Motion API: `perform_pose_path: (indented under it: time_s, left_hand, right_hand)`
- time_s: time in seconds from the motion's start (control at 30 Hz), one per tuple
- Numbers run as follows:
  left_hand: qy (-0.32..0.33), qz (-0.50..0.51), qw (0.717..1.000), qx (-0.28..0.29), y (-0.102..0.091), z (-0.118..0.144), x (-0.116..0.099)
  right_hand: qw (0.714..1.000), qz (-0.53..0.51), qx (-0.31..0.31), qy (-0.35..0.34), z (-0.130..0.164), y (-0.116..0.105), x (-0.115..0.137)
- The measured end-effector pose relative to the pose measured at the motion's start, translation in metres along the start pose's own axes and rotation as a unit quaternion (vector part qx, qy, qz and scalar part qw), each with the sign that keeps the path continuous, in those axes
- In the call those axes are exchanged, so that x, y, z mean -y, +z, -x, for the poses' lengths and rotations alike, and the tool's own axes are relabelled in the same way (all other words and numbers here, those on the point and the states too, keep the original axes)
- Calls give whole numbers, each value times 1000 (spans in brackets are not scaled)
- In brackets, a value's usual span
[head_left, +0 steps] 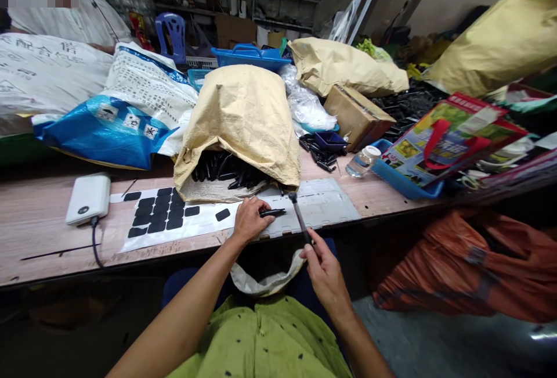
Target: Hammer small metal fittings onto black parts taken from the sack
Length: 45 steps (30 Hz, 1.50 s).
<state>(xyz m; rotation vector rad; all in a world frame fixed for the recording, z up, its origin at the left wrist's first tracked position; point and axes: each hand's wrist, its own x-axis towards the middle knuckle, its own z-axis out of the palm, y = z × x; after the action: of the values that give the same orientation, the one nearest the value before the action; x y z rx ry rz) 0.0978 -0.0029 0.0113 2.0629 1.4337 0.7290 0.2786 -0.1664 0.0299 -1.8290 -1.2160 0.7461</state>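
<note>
My left hand (249, 220) rests on the wooden table (39, 238) and pinches a small black plastic part (272, 212) against a grey metal plate (322, 207). My right hand (322, 267) grips the handle of a small hammer (299, 216), whose head hovers just above and to the right of the part. Directly behind, a tan paper sack (243, 117) lies open, spilling several black parts (226, 172). A white sheet with black adhesive pads (161, 215) lies left of my left hand.
A white power bank (88, 198) with a cable sits at the left. Blue and white sacks (113, 122), a cardboard box (354, 114), a clear bottle (363, 161), blue trays and a printed bag (448, 134) crowd the back and right. An orange bag (470, 262) lies below the table. Another person sits far left.
</note>
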Motion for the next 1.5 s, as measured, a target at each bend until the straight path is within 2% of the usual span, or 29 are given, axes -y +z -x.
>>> perform_pose_path:
  time_s: [0.17,0.3,0.5,0.63,0.77,0.83,0.9,1.0,1.07,1.33,1.43,1.5]
  left_hand:
    - [0,-3,1000,1,-1,2,-1]
    - [5,-1,1000,0,1,2,0]
    - [26,-12,1000,11,-2,2,1]
    - [85,49,994,39,-9,32,-12]
    - [144,94,970,174,-6,88,-18]
    - [117,62,968,215,2,110,-11]
    - [43,7,974,221,12,120,1]
    - [-69,-101,966,230,25,120,20]
    - [-100,-156,952,244,30,116,28]
    - [-126,-208,935,260,35,112,31]
    - [-83,-166,949,255,27,115,21]
    - [-42,-107,962,246,14,111,8]
  right_hand:
    - [990,132,-44,-12,-25,-13,-12]
    - [978,207,-28,-16,-32,-10,-20]
    - [960,279,-1,8,-30,-10,-14]
    - [950,311,3,11,-28,-11,-11]
    - [949,316,-3,12,-28,-10,-9]
    - [947,320,-1,20,-28,-9,-9]
    - [946,325,0,24,-28,-9,-9]
    - [943,331,-3,23,-28,-8,-9]
    - [941,337,-5,25,-28,-8,-8]
    - [937,348,-4,27,-27,-7,-7]
    - [938,345,-7,26,-27,-7,-9]
    - [939,343,-9,22,-27,-7,-10]
